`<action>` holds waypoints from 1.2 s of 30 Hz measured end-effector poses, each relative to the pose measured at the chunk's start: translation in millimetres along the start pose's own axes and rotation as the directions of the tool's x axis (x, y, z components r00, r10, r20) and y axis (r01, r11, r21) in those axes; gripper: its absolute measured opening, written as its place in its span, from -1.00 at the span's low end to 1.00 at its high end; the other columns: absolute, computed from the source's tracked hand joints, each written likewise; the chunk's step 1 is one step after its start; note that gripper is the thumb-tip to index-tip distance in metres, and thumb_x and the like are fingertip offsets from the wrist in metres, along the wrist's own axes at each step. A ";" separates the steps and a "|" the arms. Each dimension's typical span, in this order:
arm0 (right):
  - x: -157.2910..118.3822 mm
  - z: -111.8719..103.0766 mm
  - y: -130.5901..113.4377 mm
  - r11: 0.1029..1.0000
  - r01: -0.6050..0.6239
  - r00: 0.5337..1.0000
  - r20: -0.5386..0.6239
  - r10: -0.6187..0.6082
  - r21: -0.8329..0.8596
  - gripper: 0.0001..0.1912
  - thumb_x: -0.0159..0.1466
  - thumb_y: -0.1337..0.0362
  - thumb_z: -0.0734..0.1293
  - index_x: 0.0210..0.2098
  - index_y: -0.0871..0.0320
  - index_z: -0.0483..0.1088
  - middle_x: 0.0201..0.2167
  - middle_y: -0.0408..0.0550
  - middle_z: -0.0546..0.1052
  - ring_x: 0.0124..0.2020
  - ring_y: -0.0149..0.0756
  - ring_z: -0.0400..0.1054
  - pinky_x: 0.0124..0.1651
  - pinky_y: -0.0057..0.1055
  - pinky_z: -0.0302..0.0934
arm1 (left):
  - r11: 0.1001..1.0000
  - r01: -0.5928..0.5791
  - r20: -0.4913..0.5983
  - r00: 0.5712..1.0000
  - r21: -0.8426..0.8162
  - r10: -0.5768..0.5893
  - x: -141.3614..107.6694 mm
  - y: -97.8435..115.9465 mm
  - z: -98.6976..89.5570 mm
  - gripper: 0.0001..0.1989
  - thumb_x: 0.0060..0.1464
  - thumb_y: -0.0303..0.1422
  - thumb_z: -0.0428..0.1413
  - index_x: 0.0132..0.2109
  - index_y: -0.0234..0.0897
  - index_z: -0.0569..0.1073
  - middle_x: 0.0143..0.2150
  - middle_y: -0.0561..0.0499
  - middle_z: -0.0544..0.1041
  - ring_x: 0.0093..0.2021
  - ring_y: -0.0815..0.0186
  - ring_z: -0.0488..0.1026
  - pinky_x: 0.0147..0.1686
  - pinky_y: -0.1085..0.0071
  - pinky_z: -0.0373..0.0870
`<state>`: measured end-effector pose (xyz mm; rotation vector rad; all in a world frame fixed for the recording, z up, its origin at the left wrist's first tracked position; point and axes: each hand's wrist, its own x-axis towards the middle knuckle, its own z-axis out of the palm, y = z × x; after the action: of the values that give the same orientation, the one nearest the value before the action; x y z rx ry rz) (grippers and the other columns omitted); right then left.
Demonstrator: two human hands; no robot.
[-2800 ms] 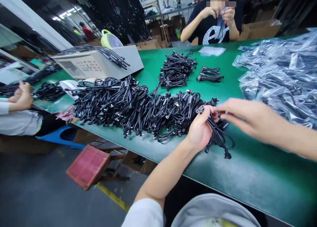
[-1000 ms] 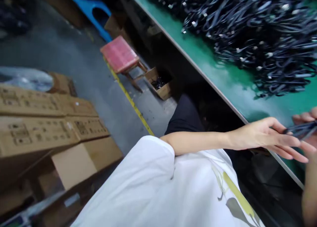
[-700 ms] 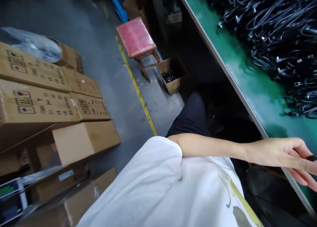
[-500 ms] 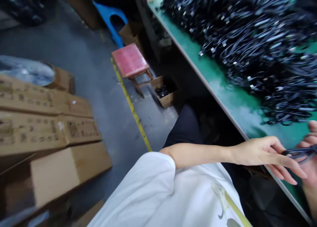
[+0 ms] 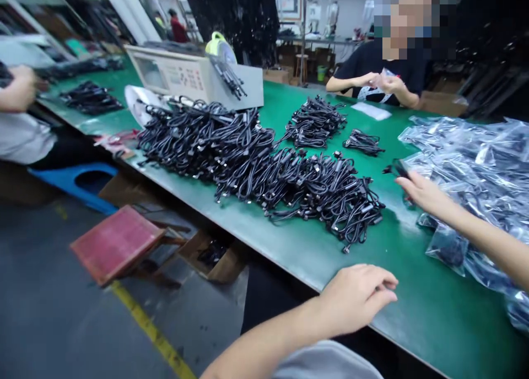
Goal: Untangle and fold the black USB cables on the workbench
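My left hand [image 5: 359,299] hovers over the near edge of the green table [image 5: 372,260], palm down. Its fingers are loosely bent, thumb apart from them, and nothing shows in it. Farther out, my right hand [image 5: 421,191] is closed on a black cable bundle [image 5: 400,168], partly hidden by the fingers. Left of that hand lies a long heap of coiled black cables [image 5: 264,164] with metal plugs. Clear plastic bags [image 5: 475,169] with dark contents are piled beside and beyond my right forearm.
Across the table a person [image 5: 380,84] handles a small clear packet near a smaller cable pile [image 5: 316,123] and a single bundle [image 5: 363,142]. A beige machine [image 5: 190,76] stands at the back left. A red stool [image 5: 119,244] and an open carton [image 5: 215,258] are on the floor.
My view has swung up and right, from the floor to the table. Both hands were together at a cable bundle; now they are apart, with a bundle in the right hand over the table.
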<state>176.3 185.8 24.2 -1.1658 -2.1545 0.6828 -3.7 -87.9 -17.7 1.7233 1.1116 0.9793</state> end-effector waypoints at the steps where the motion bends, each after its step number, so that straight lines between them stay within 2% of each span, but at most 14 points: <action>1: 19.2 12.0 7.2 0.995 -0.021 0.999 0.042 0.025 -0.093 -0.73 0.38 0.08 0.38 -0.23 0.18 0.47 -0.39 -0.16 0.50 -0.44 -0.39 0.40 -0.31 -0.34 0.40 | 1.000 -0.002 0.002 1.000 0.023 0.002 -1.1 0.5 0.5 -0.70 0.32 -0.19 0.05 0.03 -0.25 0.53 -0.04 -0.12 0.67 -0.05 0.19 0.60 0.10 0.26 0.45; 4: 75.5 55.6 16.4 0.954 -0.020 0.991 0.118 0.058 -0.299 -0.69 0.41 0.13 0.36 0.05 0.18 0.46 -0.01 0.01 0.55 -0.11 -0.23 0.50 -0.06 -0.17 0.45 | 0.997 -0.044 -0.039 0.998 0.065 0.047 -3.4 -4.7 5.3 -0.73 0.33 -0.24 0.02 -0.01 -0.25 0.54 -0.07 -0.12 0.69 -0.06 0.19 0.62 0.06 0.28 0.49; 6: 108.8 80.9 16.5 0.923 0.008 0.990 0.132 0.046 -0.384 -0.65 0.41 0.13 0.36 0.11 0.16 0.43 0.10 0.06 0.51 0.00 -0.16 0.47 0.04 -0.09 0.43 | 0.991 -0.083 -0.057 0.994 0.100 0.089 -3.4 -13.6 10.3 -0.74 0.30 -0.27 0.03 -0.04 -0.26 0.55 -0.12 -0.12 0.69 -0.12 0.18 0.64 0.01 0.29 0.52; 8: 136.7 96.4 16.9 0.896 0.023 0.992 0.122 0.035 -0.444 -0.63 0.41 0.14 0.37 0.14 0.15 0.42 0.14 0.07 0.49 0.06 -0.12 0.46 0.08 -0.04 0.41 | 0.984 -0.108 -0.061 0.991 0.144 0.118 -2.0 -24.0 15.8 -0.76 0.26 -0.29 0.05 -0.06 -0.28 0.54 -0.19 -0.12 0.69 -0.19 0.18 0.64 -0.06 0.29 0.55; 12: 174.9 98.2 25.5 0.867 -0.007 0.997 0.059 0.042 -0.499 -0.60 0.40 0.14 0.37 0.17 0.16 0.41 0.17 0.10 0.47 0.09 -0.09 0.44 0.11 -0.02 0.39 | 0.975 -0.110 -0.031 0.993 0.194 0.118 1.8 -37.1 23.3 -0.78 0.20 -0.32 0.09 -0.07 -0.30 0.53 -0.26 -0.10 0.68 -0.25 0.18 0.64 -0.08 0.27 0.58; 15: 184.5 86.6 32.6 0.871 -0.025 0.999 0.016 0.037 -0.490 -0.57 0.40 0.13 0.38 0.19 0.17 0.39 0.21 0.10 0.44 0.14 -0.06 0.41 0.15 0.04 0.35 | 0.970 -0.110 -0.037 0.992 0.215 0.120 1.8 -34.5 22.6 -0.80 0.22 -0.32 0.09 -0.07 -0.29 0.52 -0.24 -0.08 0.68 -0.23 0.22 0.65 -0.06 0.30 0.57; 19: 158.9 64.3 24.5 0.912 0.028 0.999 0.045 -0.011 -0.409 -0.69 0.40 0.18 0.32 0.05 0.21 0.50 0.12 0.16 0.53 0.15 0.01 0.41 0.22 0.02 0.27 | 0.961 -0.109 -0.074 0.989 0.255 0.132 -1.5 -19.8 14.1 -0.77 0.34 -0.32 0.00 -0.02 -0.30 0.50 -0.21 -0.05 0.68 -0.18 0.30 0.64 -0.02 0.36 0.55; 22: 111.4 44.2 0.0 0.950 0.105 0.993 0.091 -0.082 -0.293 -0.70 0.39 0.20 0.24 -0.08 0.16 0.57 -0.01 0.12 0.63 0.07 0.03 0.48 0.19 -0.06 0.28 | 0.957 -0.098 -0.077 0.989 0.273 0.123 -2.7 -10.1 8.0 -0.75 0.37 -0.30 -0.02 -0.03 -0.30 0.51 -0.18 -0.05 0.68 -0.15 0.32 0.63 0.00 0.39 0.53; 25: 60.4 30.7 -35.5 0.975 0.167 0.982 0.118 -0.150 -0.149 -0.62 0.43 0.10 0.17 0.01 0.09 0.54 -0.10 0.00 0.67 -0.10 -0.09 0.57 0.05 -0.16 0.39 | 0.953 -0.084 -0.091 0.989 0.291 0.115 -1.3 -6.7 7.4 -0.73 0.38 -0.28 -0.03 -0.04 -0.30 0.52 -0.14 -0.04 0.68 -0.13 0.32 0.63 0.00 0.42 0.52; 27: 37.3 31.0 -59.4 0.977 0.202 0.975 0.107 -0.194 -0.071 -0.57 0.44 0.03 0.17 0.14 0.04 0.46 -0.02 -0.01 0.65 -0.10 -0.12 0.57 0.01 -0.19 0.42 | 0.940 -0.069 -0.089 0.991 0.333 0.104 0.3 -7.3 10.7 -0.72 0.39 -0.27 -0.03 -0.03 -0.29 0.52 -0.09 -0.03 0.68 -0.11 0.31 0.62 0.02 0.41 0.51; 30: 24.6 45.9 -86.9 0.954 0.299 0.953 0.040 -0.300 0.027 -0.44 0.34 0.02 0.32 0.29 0.03 0.33 0.18 0.07 0.53 0.07 -0.02 0.50 0.12 -0.05 0.38 | 0.901 -0.041 -0.081 0.993 0.432 0.084 1.8 -9.2 17.8 -0.71 0.39 -0.25 -0.04 0.01 -0.26 0.52 -0.05 -0.02 0.68 -0.07 0.27 0.61 0.04 0.35 0.51; 33: 23.9 62.9 -102.4 0.926 0.369 0.929 -0.009 -0.370 0.080 -0.48 0.23 0.10 0.43 0.16 0.06 0.45 0.09 0.08 0.57 0.07 0.04 0.49 0.21 0.07 0.31 | 0.887 -0.014 -0.105 0.992 0.461 0.070 -0.9 -8.9 20.6 -0.71 0.38 -0.24 -0.03 0.00 -0.24 0.53 -0.04 -0.05 0.68 -0.06 0.25 0.61 0.04 0.30 0.51; 35: 20.0 64.2 -108.3 0.925 0.369 0.929 -0.060 -0.365 0.094 -0.61 0.23 0.13 0.42 0.03 0.07 0.52 -0.02 0.06 0.58 -0.05 -0.01 0.52 0.15 0.04 0.36 | 0.938 -0.003 -0.134 0.990 0.346 0.053 -6.8 -7.3 17.9 -0.74 0.35 -0.25 0.01 -0.05 -0.23 0.56 -0.05 -0.05 0.68 -0.05 0.25 0.61 0.06 0.32 0.50; 36: 15.8 60.5 -110.2 0.925 0.364 0.930 -0.099 -0.354 0.105 -0.64 0.25 0.14 0.41 0.02 0.06 0.52 -0.03 0.05 0.56 -0.09 -0.05 0.53 0.11 0.01 0.40 | 0.973 0.011 -0.158 0.987 0.228 0.026 -11.1 -6.5 15.5 -0.76 0.34 -0.26 0.04 -0.07 -0.23 0.57 -0.07 -0.05 0.69 -0.06 0.26 0.61 0.05 0.33 0.50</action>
<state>65.4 136.5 60.4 -0.6929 -2.1479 0.5832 5.3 -100.3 -30.8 1.8570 1.3678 1.0418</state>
